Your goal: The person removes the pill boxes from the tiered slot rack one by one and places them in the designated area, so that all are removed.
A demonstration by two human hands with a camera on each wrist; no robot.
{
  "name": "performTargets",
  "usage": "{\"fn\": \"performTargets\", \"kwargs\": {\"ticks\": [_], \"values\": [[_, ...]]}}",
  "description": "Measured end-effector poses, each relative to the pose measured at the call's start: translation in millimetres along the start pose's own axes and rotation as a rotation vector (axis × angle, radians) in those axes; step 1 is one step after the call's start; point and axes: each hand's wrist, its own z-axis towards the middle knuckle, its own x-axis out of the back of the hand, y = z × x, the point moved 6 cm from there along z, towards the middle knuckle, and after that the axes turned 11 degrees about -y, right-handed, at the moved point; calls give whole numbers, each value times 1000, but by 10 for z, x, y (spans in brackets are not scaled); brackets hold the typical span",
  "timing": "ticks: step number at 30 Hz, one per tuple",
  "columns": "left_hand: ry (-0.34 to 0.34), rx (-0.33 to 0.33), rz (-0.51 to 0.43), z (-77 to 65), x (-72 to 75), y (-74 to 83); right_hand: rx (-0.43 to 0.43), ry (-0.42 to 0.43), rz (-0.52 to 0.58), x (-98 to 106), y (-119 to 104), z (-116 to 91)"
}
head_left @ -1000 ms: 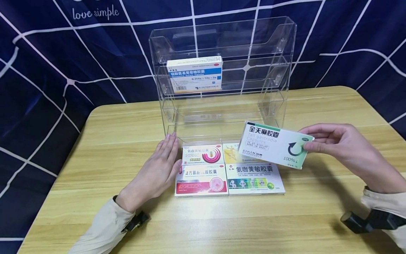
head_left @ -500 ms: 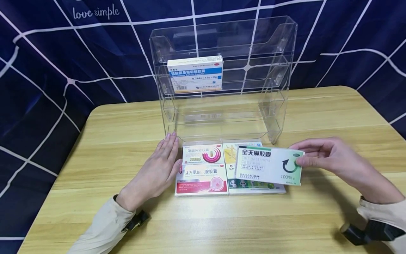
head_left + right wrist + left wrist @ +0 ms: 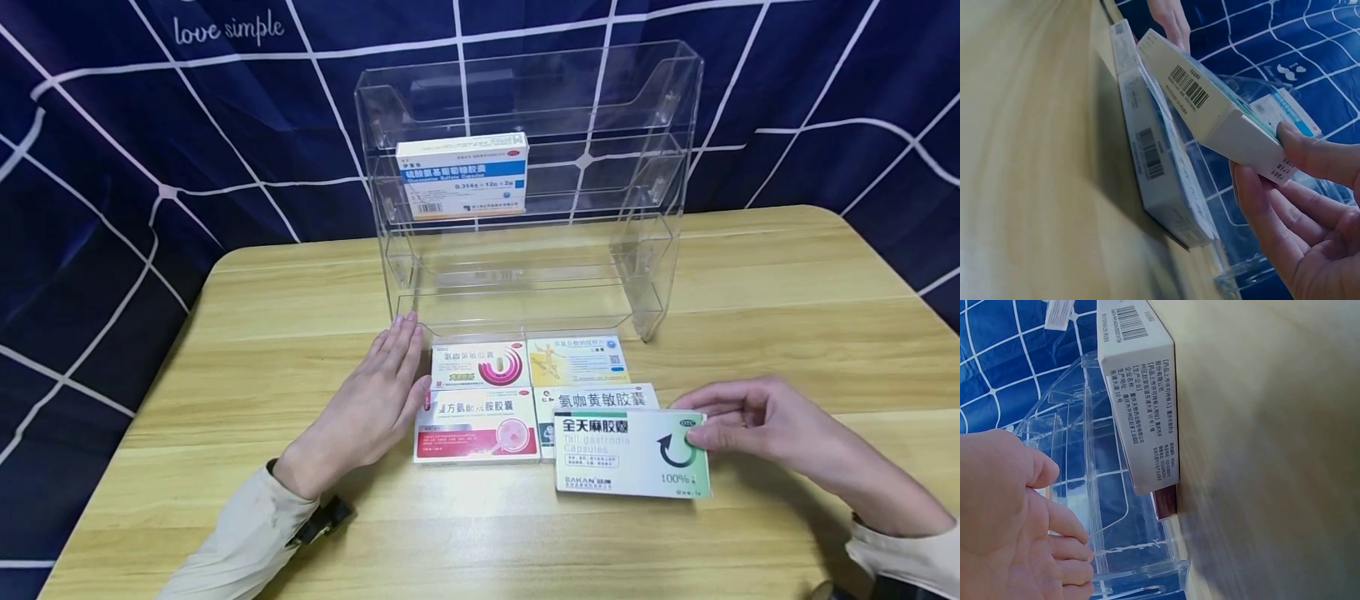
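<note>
My right hand (image 3: 772, 429) pinches a white and green capsule box (image 3: 615, 458) by its right end, thumb on the front face. The right wrist view shows this box (image 3: 1204, 94) tilted and raised beside the flat boxes. It hides most of a white and green medicine box (image 3: 603, 398) in the head view. My left hand (image 3: 360, 408) lies with fingers straight along the left side of a red and white medicine box (image 3: 476, 427) and a box with a pink arc (image 3: 480, 367). A yellow and white box (image 3: 577, 362) completes the two-by-two group.
Behind the group stands a clear tiered acrylic rack (image 3: 525, 321). A blue and white capsule box (image 3: 463, 179) leans in one of its upper tiers, at the left. The wooden table (image 3: 450, 542) extends around everything, with a dark blue cloth (image 3: 225, 125) hanging behind.
My right hand has brought the white and green capsule box toward the table's front and slightly left, levelling it. The yellow and white box is uncovered. My left hand stays put.
</note>
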Motion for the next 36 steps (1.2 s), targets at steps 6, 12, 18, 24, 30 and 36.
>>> {"fn": "performTargets", "kwargs": {"ticks": [6,12,18,24,30,36], "values": [[-3,1,3,-3,-3,4,62,-103,71,-123,30,-8],[2,0,4,3,0,2,93,-148,143,-228,74,-15],[2,0,6,9,-2,-1,82,-180,196,-308,101,-16],[-3,0,3,5,-8,5,33,-203,226,-349,141,-16],[-6,-5,-3,13,-11,7,-58,-159,127,-360,124,-39],[-10,-4,-3,31,13,1,-35,177,-353,-257,-149,-132]]}}
